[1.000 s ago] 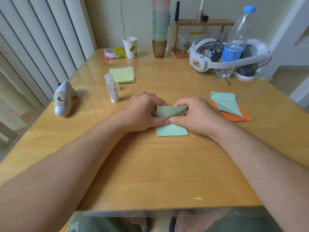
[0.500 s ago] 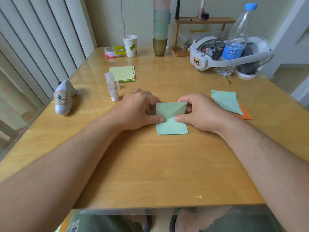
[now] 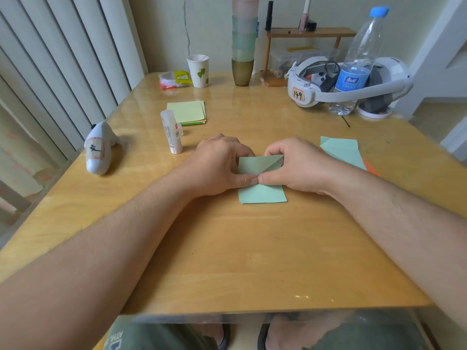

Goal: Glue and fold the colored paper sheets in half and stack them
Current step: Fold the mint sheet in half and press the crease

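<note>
A: Both hands meet over a pale green square paper sheet (image 3: 262,190) at the middle of a glossy wooden table (image 3: 227,261). How are the fingers set?

B: The left hand (image 3: 222,165) and the right hand (image 3: 298,165) have their fingers curled onto the sheet's far half, thumbs tip to tip pressing on its middle, pinching the paper. A diagonal crease crosses the far part between them; the near half lies flat on the table.

A: And the other papers?

B: To the right, a folded pale green sheet (image 3: 341,151) lies on top of an orange folded sheet (image 3: 371,169), of which only an edge shows. Far left of the hands sits a stack of yellow-green square sheets (image 3: 187,112).

A: The glue?

B: A white glue stick (image 3: 171,132) stands upright just near-left of that stack, apart from the left hand. A white handheld controller (image 3: 98,147) lies near the left edge, and a white headset (image 3: 348,82) and a clear plastic water bottle (image 3: 358,59) stand at far right.
</note>
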